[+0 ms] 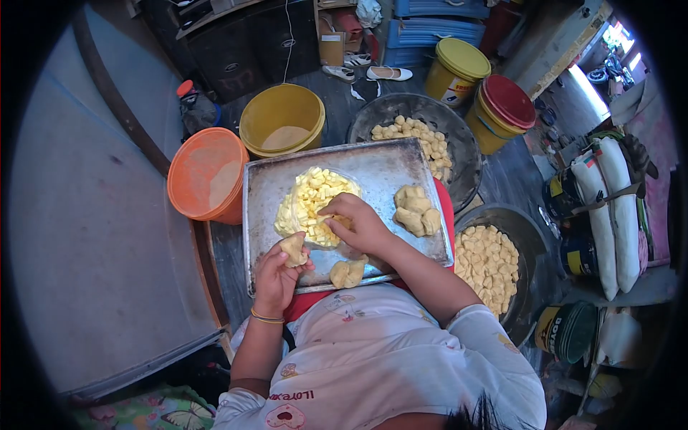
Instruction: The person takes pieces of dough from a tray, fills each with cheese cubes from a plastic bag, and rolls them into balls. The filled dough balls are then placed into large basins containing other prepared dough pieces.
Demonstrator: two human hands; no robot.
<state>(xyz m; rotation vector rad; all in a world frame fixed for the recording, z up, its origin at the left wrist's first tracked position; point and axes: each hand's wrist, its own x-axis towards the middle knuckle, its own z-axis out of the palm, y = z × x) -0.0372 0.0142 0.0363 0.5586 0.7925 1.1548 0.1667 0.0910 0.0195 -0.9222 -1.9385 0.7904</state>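
Left hand closed around a folded dough piece, its tip pointing up toward the tray, right hand pinching yellow cubes, fingers together.

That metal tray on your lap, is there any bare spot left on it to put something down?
Yes. The tray is bare along its far edge and right corner, above the dough lumps. The near-left corner is also free. It is crowded in the middle: the pile of yellow cubes, the right hand, the left hand holding dough.
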